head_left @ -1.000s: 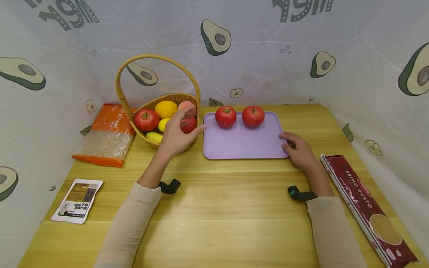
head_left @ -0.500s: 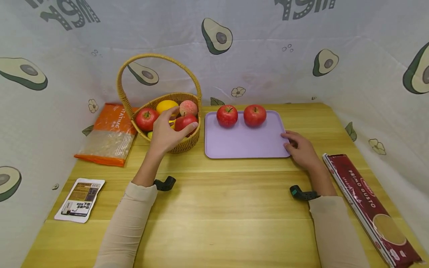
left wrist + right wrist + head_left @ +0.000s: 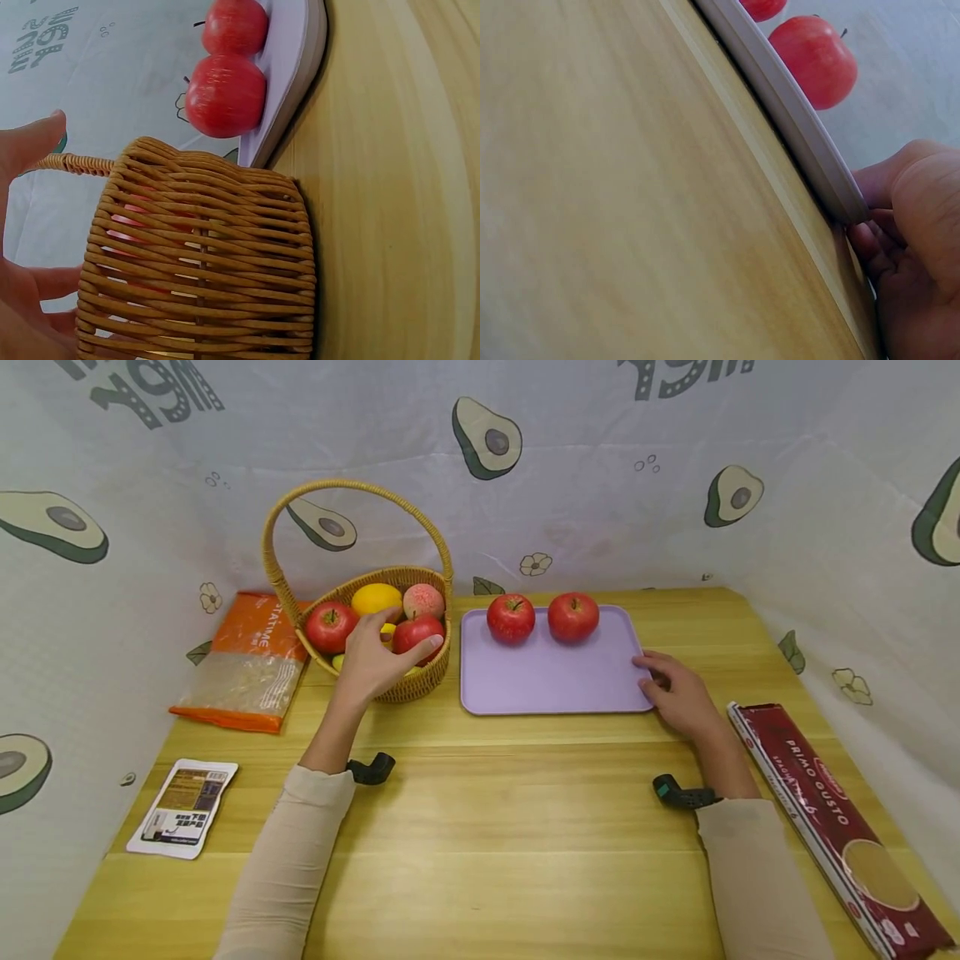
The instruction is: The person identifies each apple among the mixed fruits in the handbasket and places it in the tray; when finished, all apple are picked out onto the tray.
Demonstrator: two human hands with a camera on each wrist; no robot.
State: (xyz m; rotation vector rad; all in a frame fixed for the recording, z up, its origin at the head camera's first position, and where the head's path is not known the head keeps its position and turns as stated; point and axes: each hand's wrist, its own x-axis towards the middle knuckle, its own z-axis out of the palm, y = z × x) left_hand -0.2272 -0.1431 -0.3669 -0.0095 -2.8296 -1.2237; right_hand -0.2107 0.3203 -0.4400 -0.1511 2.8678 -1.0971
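Observation:
In the head view my left hand (image 3: pixel 372 656) is over the front of a wicker basket (image 3: pixel 408 687). Its thumb and fingers are spread apart around a red apple (image 3: pixel 417 633) inside; I see no firm grip on it. The left wrist view has the thumb above the basket's woven wall (image 3: pixel 195 247), with the other fingers partly hidden behind it. My right hand (image 3: pixel 681 697) pinches the right edge of a lilac tray (image 3: pixel 551 681), its thumb and curled fingers at the rim. Two red apples, one left (image 3: pixel 511 618) and one right (image 3: pixel 573 617), sit at the tray's back.
Also in the basket are another red apple (image 3: pixel 331 627), a yellow fruit (image 3: pixel 377 599) and a pink peach-like fruit (image 3: pixel 423 601). An orange-ended clear bag (image 3: pixel 251 664) and a small white pouch (image 3: pixel 182 808) lie left. A red spaghetti pack (image 3: pixel 832 818) lies right.
My left hand has moved left and slightly down over the basket, uncovering the pink fruit and the apple. The right hand stays at the tray's edge.

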